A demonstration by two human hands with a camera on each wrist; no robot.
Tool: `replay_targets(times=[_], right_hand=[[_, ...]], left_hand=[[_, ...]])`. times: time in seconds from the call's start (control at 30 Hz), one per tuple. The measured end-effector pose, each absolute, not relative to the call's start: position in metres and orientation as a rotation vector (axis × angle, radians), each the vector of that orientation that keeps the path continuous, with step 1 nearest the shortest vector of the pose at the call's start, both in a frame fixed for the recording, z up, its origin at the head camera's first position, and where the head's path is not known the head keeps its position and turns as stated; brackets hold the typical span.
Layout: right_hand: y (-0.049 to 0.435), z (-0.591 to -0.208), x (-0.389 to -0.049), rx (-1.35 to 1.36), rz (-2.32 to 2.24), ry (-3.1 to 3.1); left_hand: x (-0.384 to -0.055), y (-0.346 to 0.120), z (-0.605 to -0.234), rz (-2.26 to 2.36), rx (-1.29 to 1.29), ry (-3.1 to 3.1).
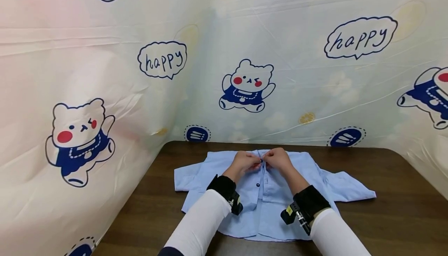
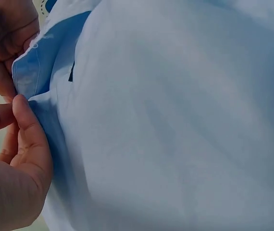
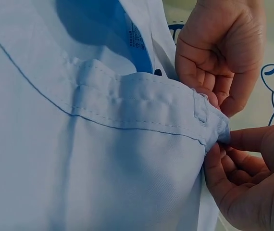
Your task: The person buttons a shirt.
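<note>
A light blue short-sleeved shirt lies spread out, its hem nearest to me. My left hand and right hand meet at the front opening near its top edge. In the left wrist view, my left hand pinches the cloth between thumb and forefinger. My right hand grips the edge of the stitched front band in the right wrist view, fingertips close to the left hand's. A dark button shows lower on the front; whatever lies between the fingertips is hidden.
The shirt rests on a dark brown wooden table. Pale curtains printed with bears and the word "happy" hang behind and at the sides. Both wrists wear black bands with small cameras.
</note>
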State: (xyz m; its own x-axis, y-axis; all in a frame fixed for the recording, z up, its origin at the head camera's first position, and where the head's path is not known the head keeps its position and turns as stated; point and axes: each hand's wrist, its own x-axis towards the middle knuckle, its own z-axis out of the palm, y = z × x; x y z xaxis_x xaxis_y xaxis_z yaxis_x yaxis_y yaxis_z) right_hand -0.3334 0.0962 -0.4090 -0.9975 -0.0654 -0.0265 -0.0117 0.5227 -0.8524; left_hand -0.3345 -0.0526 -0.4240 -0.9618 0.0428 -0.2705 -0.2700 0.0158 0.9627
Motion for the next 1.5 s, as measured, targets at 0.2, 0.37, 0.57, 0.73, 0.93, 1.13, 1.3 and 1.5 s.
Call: replay_targets(times=[0.2, 0.37, 0.57, 0.73, 0.93, 1.13, 1.3, 1.5], right_hand=[[0.094, -0.414, -0.331, -0.111, -1.526, 2.707], [0.095, -0.414, -0.328, -0.135, -1.537, 2.709], [0.095, -0.414, -0.327, -0.182, -1.596, 2.662], [0.094, -0.416, -0.328, -0.207, -1.718, 2.513], [0.094, -0.420, -0.327, -0.123, -1.726, 2.504], [0.094, -0.418, -0.324, -0.157, -1.548, 2.717], [0.091, -0.416, -0.323, -0.241, -1.325, 2.929], [0.088, -0.417, -0.322, -0.319, -1.166, 3.085]], left_hand=[[-0.328, -0.050, -0.425, 2.056, -0.280, 2.099], [-0.324, -0.047, -0.422, 2.046, -0.318, 2.149], [-0.324, -0.044, -0.421, 2.012, -0.305, 2.221], [-0.326, -0.046, -0.426, 1.976, -0.255, 2.270], [-0.330, -0.049, -0.434, 2.019, -0.209, 2.139], [-0.329, -0.048, -0.435, 2.034, -0.225, 2.166], [-0.327, -0.049, -0.431, 2.079, -0.298, 2.157], [-0.326, -0.047, -0.428, 2.085, -0.350, 2.172]])
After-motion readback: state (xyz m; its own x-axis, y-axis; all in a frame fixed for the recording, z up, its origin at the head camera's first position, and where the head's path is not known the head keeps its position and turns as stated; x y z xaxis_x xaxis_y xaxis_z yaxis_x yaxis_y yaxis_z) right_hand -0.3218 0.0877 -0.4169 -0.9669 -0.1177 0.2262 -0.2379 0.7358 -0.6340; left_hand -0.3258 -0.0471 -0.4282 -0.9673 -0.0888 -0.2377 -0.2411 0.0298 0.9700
